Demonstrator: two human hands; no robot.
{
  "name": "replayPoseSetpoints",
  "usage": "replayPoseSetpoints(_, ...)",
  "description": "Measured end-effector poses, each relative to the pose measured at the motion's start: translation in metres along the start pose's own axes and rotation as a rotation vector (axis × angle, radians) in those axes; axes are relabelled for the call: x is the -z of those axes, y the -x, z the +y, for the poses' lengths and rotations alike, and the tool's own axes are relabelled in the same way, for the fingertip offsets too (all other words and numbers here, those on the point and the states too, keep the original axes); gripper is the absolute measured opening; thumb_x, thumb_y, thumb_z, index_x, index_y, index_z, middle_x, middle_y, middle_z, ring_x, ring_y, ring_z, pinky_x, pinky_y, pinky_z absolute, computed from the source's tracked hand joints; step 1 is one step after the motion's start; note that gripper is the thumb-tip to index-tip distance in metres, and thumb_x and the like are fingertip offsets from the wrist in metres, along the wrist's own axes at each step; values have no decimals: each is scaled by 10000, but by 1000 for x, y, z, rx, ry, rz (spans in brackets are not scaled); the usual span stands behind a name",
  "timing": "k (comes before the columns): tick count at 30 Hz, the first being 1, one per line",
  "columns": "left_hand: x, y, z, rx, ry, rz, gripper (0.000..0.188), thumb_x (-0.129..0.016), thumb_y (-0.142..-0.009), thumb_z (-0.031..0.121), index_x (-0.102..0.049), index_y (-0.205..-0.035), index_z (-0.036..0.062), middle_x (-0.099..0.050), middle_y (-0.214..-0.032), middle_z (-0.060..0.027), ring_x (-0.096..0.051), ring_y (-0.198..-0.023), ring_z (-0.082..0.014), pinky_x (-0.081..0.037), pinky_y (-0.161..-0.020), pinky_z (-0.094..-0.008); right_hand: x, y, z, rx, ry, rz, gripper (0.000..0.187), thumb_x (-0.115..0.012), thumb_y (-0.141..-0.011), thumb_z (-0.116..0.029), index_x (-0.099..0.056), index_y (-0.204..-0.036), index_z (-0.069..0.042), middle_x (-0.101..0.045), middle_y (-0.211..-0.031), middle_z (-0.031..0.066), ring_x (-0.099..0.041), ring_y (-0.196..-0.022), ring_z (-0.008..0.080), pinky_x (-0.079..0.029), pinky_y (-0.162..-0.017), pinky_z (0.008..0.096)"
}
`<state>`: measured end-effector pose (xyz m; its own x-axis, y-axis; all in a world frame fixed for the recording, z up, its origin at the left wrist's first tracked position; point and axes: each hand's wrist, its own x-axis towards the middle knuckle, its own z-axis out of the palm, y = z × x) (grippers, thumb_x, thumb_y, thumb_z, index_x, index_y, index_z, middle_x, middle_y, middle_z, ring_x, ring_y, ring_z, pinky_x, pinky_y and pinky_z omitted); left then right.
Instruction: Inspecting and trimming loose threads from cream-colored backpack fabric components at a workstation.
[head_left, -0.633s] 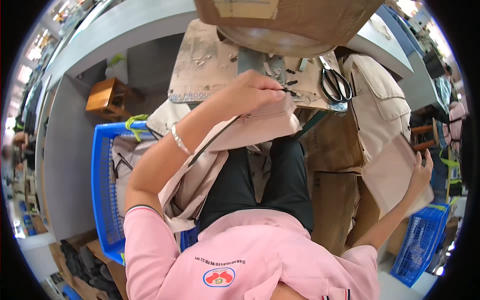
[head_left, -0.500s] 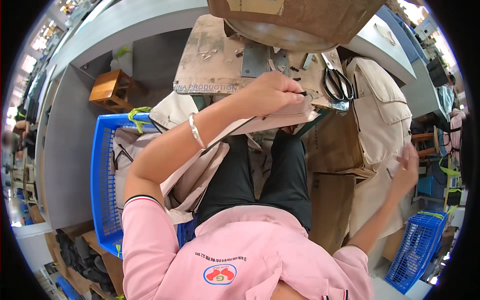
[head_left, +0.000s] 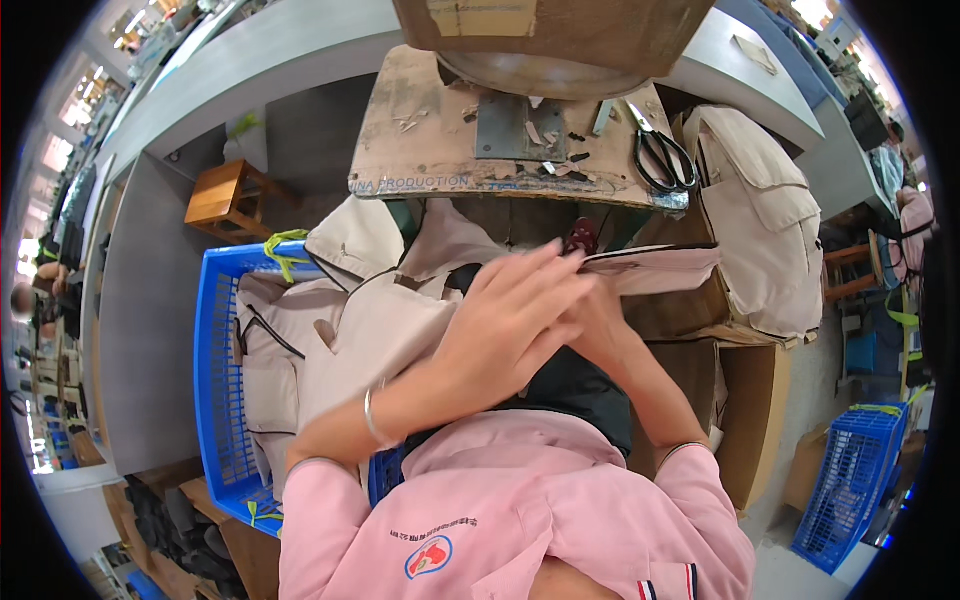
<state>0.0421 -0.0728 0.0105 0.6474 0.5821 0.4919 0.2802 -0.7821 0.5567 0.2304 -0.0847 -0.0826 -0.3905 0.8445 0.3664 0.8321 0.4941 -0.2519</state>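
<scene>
Pink sleeves [head_left: 480, 520] at the lower edge, both forearms coming up to mid-frame. Bracelet [head_left: 372, 418] on the left wrist.

Left hand [head_left: 505, 320] lies flat, fingers [head_left: 545, 275] stretched out and released, pressing on a beige fabric piece [head_left: 650, 268]. Right hand [head_left: 600, 325] sits just under and behind the left one, mostly covered by it; cannot tell whether its fingers are clenched or loose. It touches the same piece from below.

The fabric piece is in the lap zone, over black trousers [head_left: 575, 385], its long edge sticking out to the right of the hands, just below the front edge of the worktop [head_left: 420, 150].

Left of the hands: blue crate [head_left: 215, 390] on the floor, full of beige garment parts [head_left: 330, 330] with dark piping. A yellow-green strap [head_left: 283, 250] is tied at its far rim.

Right of the hands: brown cardboard box [head_left: 740, 400], and a beige garment [head_left: 760, 230] draped over its far side.

Further out, the worn wooden worktop carries a grey metal plate [head_left: 510, 125], small scraps, and black scissors [head_left: 660, 155] near its right end. A big brown machine body [head_left: 560, 35] stands at the far edge.

Small wooden stool [head_left: 228, 195] at far left, second blue crate [head_left: 850, 480] at lower right.
</scene>
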Motion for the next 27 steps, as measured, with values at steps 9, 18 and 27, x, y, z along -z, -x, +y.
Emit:
replayPoseSetpoints(9,-59,86,-48,197,-295,144,562,-771,-775,99,-599,-1310,99,-592,-1378,-73,-506,-1321,-282,-312,-1134,-470,72,10,-11,-28,-43,138,135,-775,-780,-132,-676,-866,-98,-613,-778,28,-622,-584,228,-475,-517,330)
replayPoseSetpoints(18,-34,10,-87,-43,-103,73,335,-684,-784,26,-669,-1116,66,-710,-1066,-107,-668,-1024,-289,-494,-971,-439,105,-26,16,-89,4,312,109,-773,-790,-139,-695,-832,-76,-667,-779,50,-646,-611,246,-501,-545,326)
replayPoseSetpoints(27,15,-81,-101,516,633,107,171,-647,-965,127,-666,-1057,-16,-660,-844,3,-568,-776,-49,-482,-696,-212,105,-90,81,-319,-418,391,92,-730,-851,-45,-706,-923,7,-615,-728,27,-531,-628,85,-423,-564,254)
